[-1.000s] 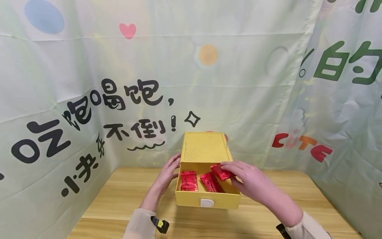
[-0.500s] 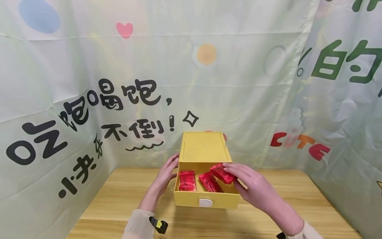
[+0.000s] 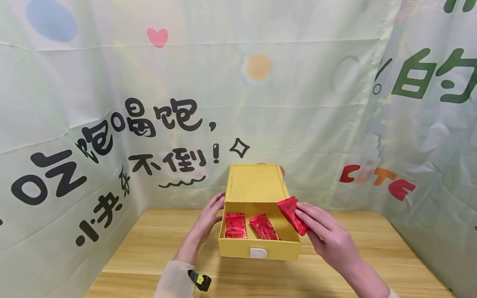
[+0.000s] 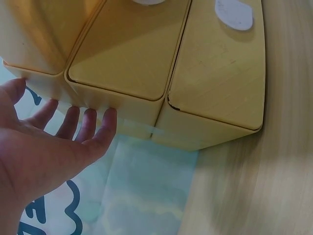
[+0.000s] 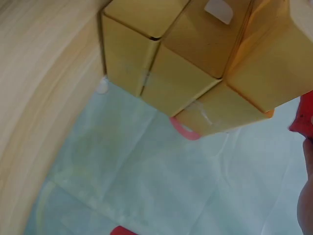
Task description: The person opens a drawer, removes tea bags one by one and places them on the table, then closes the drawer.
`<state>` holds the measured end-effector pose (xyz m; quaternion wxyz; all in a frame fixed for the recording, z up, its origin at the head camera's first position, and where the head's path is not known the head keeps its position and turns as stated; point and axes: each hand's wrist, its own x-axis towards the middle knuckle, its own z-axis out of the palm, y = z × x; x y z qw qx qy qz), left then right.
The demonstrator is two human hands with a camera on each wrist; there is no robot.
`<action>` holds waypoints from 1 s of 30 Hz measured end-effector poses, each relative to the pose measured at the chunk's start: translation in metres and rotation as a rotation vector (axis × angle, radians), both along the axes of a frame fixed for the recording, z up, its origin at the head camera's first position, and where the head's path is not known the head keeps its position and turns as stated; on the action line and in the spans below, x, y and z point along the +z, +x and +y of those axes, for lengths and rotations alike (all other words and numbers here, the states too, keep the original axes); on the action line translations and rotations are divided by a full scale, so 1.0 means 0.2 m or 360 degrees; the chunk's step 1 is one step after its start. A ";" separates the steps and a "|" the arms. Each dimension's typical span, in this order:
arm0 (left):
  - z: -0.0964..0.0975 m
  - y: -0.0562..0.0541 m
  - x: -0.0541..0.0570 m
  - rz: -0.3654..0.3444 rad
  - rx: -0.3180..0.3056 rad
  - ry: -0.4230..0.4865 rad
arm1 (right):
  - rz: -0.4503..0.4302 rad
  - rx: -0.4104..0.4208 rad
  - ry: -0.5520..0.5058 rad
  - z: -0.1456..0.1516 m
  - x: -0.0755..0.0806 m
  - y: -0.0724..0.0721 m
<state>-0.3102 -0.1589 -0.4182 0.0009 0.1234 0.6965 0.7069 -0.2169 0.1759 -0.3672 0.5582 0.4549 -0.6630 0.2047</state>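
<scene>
A yellow drawer unit (image 3: 257, 182) stands on the table, its top drawer (image 3: 238, 250) pulled out toward me. Two small red packets, a left one (image 3: 236, 226) and a middle one (image 3: 264, 227), lie inside that drawer. My right hand (image 3: 333, 240) pinches another red packet (image 3: 292, 216) above the drawer's right side wall, the packet tilted. At the right edge of the right wrist view, this packet (image 5: 305, 115) shows beside the fingers. Fingertips of my left hand (image 4: 54, 147) touch the unit's left side near the top drawer, the fingers spread and only slightly bent.
Lower drawers (image 4: 215, 63) with white pull tabs sit beneath the open one. The wooden table (image 3: 156, 244) extends on both sides of the unit. Printed cloth curtains (image 3: 298, 136) hang close behind and at both sides.
My right hand has lifted its red packet from inside the drawer, moving right to its side wall. The left hand stays at the unit, and the other two packets lie as before.
</scene>
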 end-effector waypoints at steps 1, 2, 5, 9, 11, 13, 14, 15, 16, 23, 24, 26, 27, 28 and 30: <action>0.00 0.00 0.00 0.0003 0.0000 -0.0001 | 0.0021 -0.0010 -0.0024 0.00 0.00 0.00; 0.00 0.00 0.00 0.0013 -0.0002 -0.0009 | 0.0041 -0.0021 -0.0046 0.01 0.00 0.01; 0.00 0.01 0.00 0.0019 0.0000 -0.0022 | 0.0062 -0.0070 -0.0096 0.03 -0.02 0.01; 0.00 0.01 0.01 0.0012 -0.0003 -0.0015 | 0.0041 -0.0125 -0.0126 0.07 -0.07 0.01; 0.00 0.01 0.00 0.0017 -0.0012 -0.0012 | 0.0016 -0.0158 -0.0129 0.09 -0.10 0.00; 0.00 0.01 0.01 0.0010 -0.0011 -0.0003 | -0.0024 -0.0210 -0.0118 0.12 -0.14 -0.02; 0.00 0.01 0.01 0.0002 -0.0010 0.0001 | -0.0046 -0.0235 -0.0113 0.14 -0.16 -0.02; 0.00 0.01 0.01 0.0001 -0.0010 0.0004 | -0.0068 -0.0260 -0.0109 0.16 -0.18 -0.03; 0.00 0.01 0.00 0.0001 -0.0009 0.0006 | -0.0087 -0.0284 -0.0104 0.17 -0.20 -0.04; 0.00 0.01 0.00 0.0004 -0.0011 0.0015 | -0.0199 -0.0413 -0.0074 0.27 -0.31 -0.09; 0.00 0.01 0.00 0.0002 -0.0009 0.0016 | -0.0220 -0.0437 -0.0063 0.28 -0.32 -0.09; 0.00 0.01 0.00 -0.0002 -0.0007 0.0017 | -0.0275 -0.0484 -0.0036 0.30 -0.35 -0.10; 0.00 0.01 0.00 -0.0003 -0.0006 0.0017 | -0.0295 -0.0498 -0.0025 0.31 -0.36 -0.11; 0.00 0.01 0.00 -0.0003 -0.0005 0.0018 | -0.0317 -0.0515 -0.0014 0.33 -0.37 -0.11; 0.00 0.00 0.00 0.0001 -0.0005 0.0017 | -0.0346 -0.0553 0.0016 0.35 -0.40 -0.12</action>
